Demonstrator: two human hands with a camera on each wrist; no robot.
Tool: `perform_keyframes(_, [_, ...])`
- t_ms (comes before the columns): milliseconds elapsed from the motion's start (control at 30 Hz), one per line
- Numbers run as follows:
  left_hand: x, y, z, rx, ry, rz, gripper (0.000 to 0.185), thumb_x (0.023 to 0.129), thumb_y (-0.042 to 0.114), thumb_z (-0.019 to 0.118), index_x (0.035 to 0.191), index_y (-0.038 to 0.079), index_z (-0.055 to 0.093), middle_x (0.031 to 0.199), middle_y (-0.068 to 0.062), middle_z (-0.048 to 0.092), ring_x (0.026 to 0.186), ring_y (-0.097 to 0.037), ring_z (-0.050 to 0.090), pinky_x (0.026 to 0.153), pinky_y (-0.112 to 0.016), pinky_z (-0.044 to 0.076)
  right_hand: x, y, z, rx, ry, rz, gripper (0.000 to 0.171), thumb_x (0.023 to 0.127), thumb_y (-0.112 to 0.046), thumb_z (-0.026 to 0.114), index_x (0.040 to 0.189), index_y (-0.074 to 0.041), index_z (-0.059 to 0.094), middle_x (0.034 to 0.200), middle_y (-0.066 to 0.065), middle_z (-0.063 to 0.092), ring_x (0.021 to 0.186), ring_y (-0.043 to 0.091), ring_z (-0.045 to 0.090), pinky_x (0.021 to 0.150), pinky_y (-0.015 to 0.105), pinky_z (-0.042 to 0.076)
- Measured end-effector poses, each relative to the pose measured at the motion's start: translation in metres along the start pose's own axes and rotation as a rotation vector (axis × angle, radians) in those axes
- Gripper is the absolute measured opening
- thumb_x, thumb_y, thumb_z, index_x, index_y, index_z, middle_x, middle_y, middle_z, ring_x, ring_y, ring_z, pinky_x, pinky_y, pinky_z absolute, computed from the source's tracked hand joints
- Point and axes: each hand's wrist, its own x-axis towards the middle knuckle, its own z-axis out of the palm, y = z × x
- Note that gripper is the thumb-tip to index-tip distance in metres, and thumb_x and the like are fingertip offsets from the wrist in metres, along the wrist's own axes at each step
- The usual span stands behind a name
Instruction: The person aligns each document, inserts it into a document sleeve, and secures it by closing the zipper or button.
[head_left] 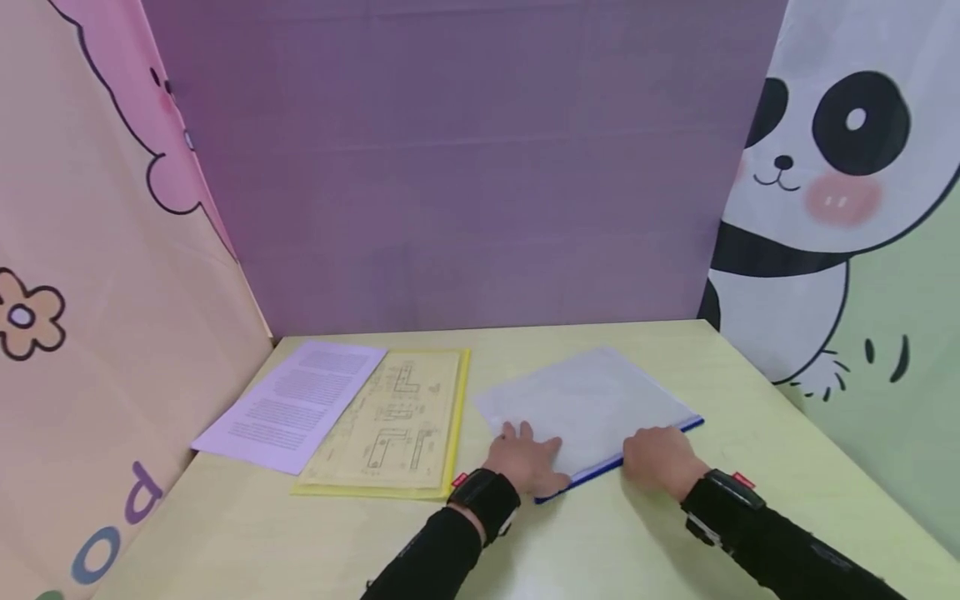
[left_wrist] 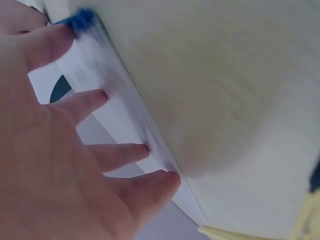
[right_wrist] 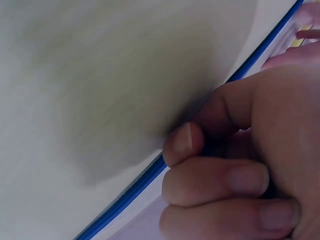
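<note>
A translucent report cover (head_left: 600,392) with pale paper inside lies at a slant on the right half of the table. Along its near edge runs a blue slide binding bar (head_left: 592,475). My left hand (head_left: 525,460) rests on the cover's left side, fingers spread; in the left wrist view its fingertips (left_wrist: 142,150) touch the clear sheet near an edge. With curled fingers and thumb, my right hand (head_left: 660,462) pinches the blue bar right of its middle. The right wrist view shows the bar (right_wrist: 127,195) passing behind those fingers, which hide part of it.
Left of the cover lies a yellow folder (head_left: 462,417) with a sheet of technical drawings (head_left: 397,442). A printed lilac sheet (head_left: 300,400) overlaps its left part. The pale wooden table (head_left: 495,350) meets a purple backdrop (head_left: 465,167) behind and patterned cloths at both sides.
</note>
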Motion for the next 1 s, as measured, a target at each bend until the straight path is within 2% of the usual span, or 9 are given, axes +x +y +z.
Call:
perform_keyframes(200, [0.004,-0.009,0.0,-0.046,0.032,-0.045,0.059,0.099,0.054,0.055,0.153,0.03,0.049,0.16,-0.025,0.033,0.148,-0.047,0.026,0.115,-0.052,0.032,0.001,-0.016,0.0,0.029,0.026,-0.026,0.019,0.087,-0.01,0.06,0.068,-0.007,0.054,0.065,0.004,0.048,0.061,0.022,0.047,0.054,0.045,0.047])
perform_keyframes(433, [0.009,-0.02,0.002,-0.065,0.069,-0.053,0.058,0.101,0.051,0.055,0.152,0.024,0.05,0.156,-0.031,0.034,0.146,-0.048,0.029,0.117,-0.053,0.03,0.002,-0.032,-0.001,0.064,0.04,-0.065,0.023,0.091,-0.013,0.06,0.07,-0.004,0.054,0.065,0.006,0.048,0.061,0.024,0.049,0.058,0.051,0.05])
perform_keyframes(667, [0.014,-0.028,0.003,-0.079,0.04,-0.058,0.059,0.101,0.053,0.053,0.153,0.024,0.048,0.159,-0.031,0.031,0.148,-0.048,0.024,0.12,-0.053,0.024,0.005,-0.037,0.002,0.056,0.05,-0.062,0.027,0.094,-0.018,0.061,0.071,-0.005,0.055,0.066,0.007,0.051,0.061,0.024,0.051,0.06,0.051,0.051])
perform_keyframes(1000, [0.01,-0.029,-0.005,-0.064,0.013,-0.053,0.059,0.101,0.053,0.054,0.153,0.025,0.047,0.159,-0.03,0.031,0.148,-0.048,0.025,0.121,-0.053,0.023,0.004,-0.035,0.001,0.088,0.042,-0.072,0.026,0.096,-0.02,0.062,0.076,-0.004,0.059,0.069,0.008,0.054,0.063,0.025,0.053,0.061,0.051,0.051])
